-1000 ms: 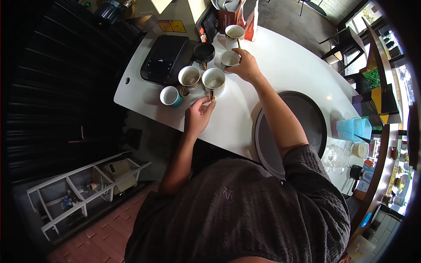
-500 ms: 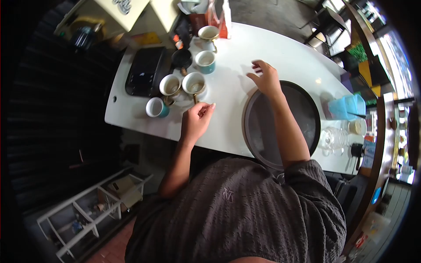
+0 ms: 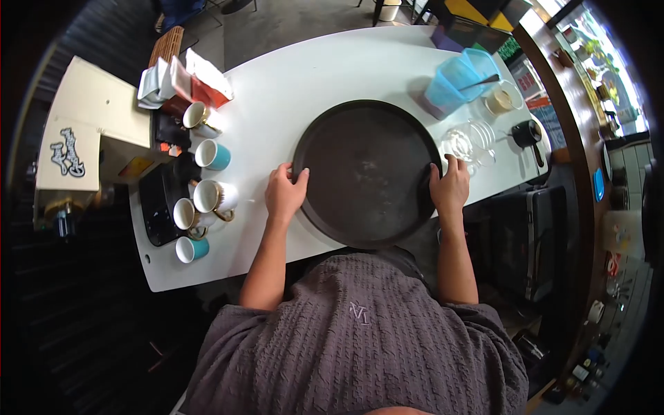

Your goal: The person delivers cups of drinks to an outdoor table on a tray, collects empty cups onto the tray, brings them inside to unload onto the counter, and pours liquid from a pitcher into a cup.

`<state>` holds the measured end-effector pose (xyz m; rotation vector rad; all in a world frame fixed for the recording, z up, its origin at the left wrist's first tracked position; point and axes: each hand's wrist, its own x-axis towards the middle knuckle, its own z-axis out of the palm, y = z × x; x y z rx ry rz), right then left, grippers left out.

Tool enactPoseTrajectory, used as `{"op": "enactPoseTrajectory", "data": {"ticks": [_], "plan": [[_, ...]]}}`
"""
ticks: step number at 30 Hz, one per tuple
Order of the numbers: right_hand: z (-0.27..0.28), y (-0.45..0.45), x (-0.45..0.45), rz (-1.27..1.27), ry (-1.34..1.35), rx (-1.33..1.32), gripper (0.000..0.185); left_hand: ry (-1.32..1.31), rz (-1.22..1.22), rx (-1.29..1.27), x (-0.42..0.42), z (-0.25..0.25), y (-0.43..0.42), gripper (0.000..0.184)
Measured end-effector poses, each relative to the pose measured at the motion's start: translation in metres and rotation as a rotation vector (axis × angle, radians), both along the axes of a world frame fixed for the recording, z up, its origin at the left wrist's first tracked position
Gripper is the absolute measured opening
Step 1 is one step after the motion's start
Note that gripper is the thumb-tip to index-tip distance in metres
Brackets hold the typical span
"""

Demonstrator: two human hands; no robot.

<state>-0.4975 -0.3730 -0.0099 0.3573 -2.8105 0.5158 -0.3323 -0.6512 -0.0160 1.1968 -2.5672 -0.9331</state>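
Note:
A large round dark serving tray [image 3: 366, 173] is in front of my body, its near edge reaching past the table's front edge. My left hand [image 3: 285, 194] grips its left rim, with the thumb on top. On the opposite rim, my right hand [image 3: 451, 185] has the thumb over the edge and the fingers at the outside. Whether the tray rests on the table or is slightly raised, I cannot tell. Left of my left hand stand a white mug [image 3: 216, 198] with a gold handle and a teal cup [image 3: 213, 155].
On the white table [image 3: 277, 90] stand a black scale-like device [image 3: 162, 200], another teal cup [image 3: 192, 249] and a cream machine [image 3: 69, 159] at left. Blue plastic containers [image 3: 460, 79], a clear glass vessel [image 3: 470, 143] and a black-handled pot [image 3: 527, 133] are at right.
Both hands have come to the tray's opposite rims and closed on it. My view has turned right, so the tray now appears central and the cups farther left.

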Motion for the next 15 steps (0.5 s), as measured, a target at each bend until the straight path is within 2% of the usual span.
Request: {"op": "enactPoseTrajectory", "data": {"ticks": [4,6,7,12,15], "plan": [[-0.011,0.011,-0.003,-0.037,-0.081,-0.11,0.032,-0.119,0.057,0.06,-0.014,0.0,0.002,0.039],[-0.012,0.01,-0.007,-0.03,-0.277,-0.113,0.031,-0.104,0.098,-0.047,-0.017,-0.012,0.002,0.038],[-0.019,0.01,-0.008,0.033,-0.188,-0.134,0.027,-0.107,0.126,-0.07,-0.018,-0.015,0.003,0.033],[-0.031,0.017,-0.021,0.221,-0.181,-0.271,0.023,0.003,0.292,0.039,-0.005,-0.016,0.011,0.03],[-0.024,0.016,-0.02,0.272,-0.188,-0.443,0.021,0.571,0.367,0.251,0.018,-0.014,0.029,0.035]]}}
